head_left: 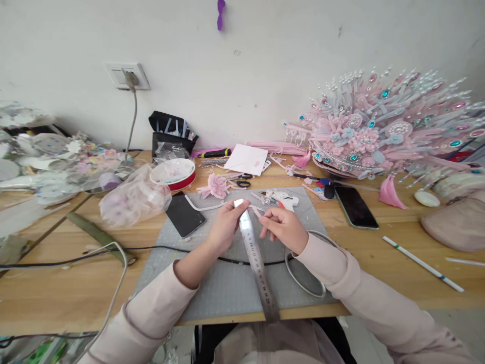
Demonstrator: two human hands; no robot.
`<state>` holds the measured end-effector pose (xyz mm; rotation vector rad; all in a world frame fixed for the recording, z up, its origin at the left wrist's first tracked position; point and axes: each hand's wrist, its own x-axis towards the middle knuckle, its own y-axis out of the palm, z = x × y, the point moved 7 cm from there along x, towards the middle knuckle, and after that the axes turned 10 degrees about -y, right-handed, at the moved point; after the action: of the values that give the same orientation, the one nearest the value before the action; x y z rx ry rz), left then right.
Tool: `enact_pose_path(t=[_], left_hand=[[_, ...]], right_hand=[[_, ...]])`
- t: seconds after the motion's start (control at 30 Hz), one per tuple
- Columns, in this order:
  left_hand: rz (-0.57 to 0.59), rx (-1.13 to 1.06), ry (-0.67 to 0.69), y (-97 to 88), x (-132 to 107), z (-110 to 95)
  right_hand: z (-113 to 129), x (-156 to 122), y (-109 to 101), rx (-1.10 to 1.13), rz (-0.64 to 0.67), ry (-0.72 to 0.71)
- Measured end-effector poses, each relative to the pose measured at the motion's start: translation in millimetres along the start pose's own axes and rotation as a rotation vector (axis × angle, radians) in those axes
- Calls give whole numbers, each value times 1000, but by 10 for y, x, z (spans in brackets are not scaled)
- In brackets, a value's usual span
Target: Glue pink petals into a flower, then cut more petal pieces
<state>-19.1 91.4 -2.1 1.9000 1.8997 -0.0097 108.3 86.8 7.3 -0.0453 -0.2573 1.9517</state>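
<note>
My left hand (224, 225) grips the far end of a steel ruler (257, 268), which slants toward me over the grey cutting mat (220, 283). A thin white strip (206, 208) runs out from the left side of that hand, bent upward at its outer end. My right hand (285, 227) is just right of the ruler, its thumb and forefinger pinched on a short pale pink strip (256, 211). Whether the two strips are one piece is hidden by my left fingers. Behind the right hand a white glue gun (288, 201) lies on the mat.
A large pink beaded headdress (364, 131) stands at the back right. Phones (356, 206) lie on both sides, with black scissors (243, 184) and a red-and-white tape roll (189, 174) behind. A black cable (166, 247) crosses the mat under my hands.
</note>
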Motion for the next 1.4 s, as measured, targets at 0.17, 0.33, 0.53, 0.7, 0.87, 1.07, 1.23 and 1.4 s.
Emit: enact_pose_path(t=[0.17, 0.33, 0.53, 0.7, 0.87, 1.07, 1.23, 1.4], left_hand=[[-90, -42, -92, -105, 73, 40], [16, -15, -152, 3, 35, 102], [190, -22, -231, 185, -76, 188], [215, -18, -251, 206, -76, 250], [265, 22, -251, 216, -55, 303], [228, 68, -244, 218, -89, 253], [222, 86, -234, 222, -89, 238], [193, 185, -173, 214, -85, 213]], right_hand=[[-49, 18, -25, 28, -29, 2], [-125, 77, -90, 117, -122, 26], [-10, 91, -182, 44, -182, -143], [71, 64, -131, 33, -121, -242], [19, 83, -187, 33, -181, -157], [-16, 112, -352, 54, -331, -121], [-35, 129, -380, 12, -324, -102], [-85, 130, -232, 110, -181, -33]])
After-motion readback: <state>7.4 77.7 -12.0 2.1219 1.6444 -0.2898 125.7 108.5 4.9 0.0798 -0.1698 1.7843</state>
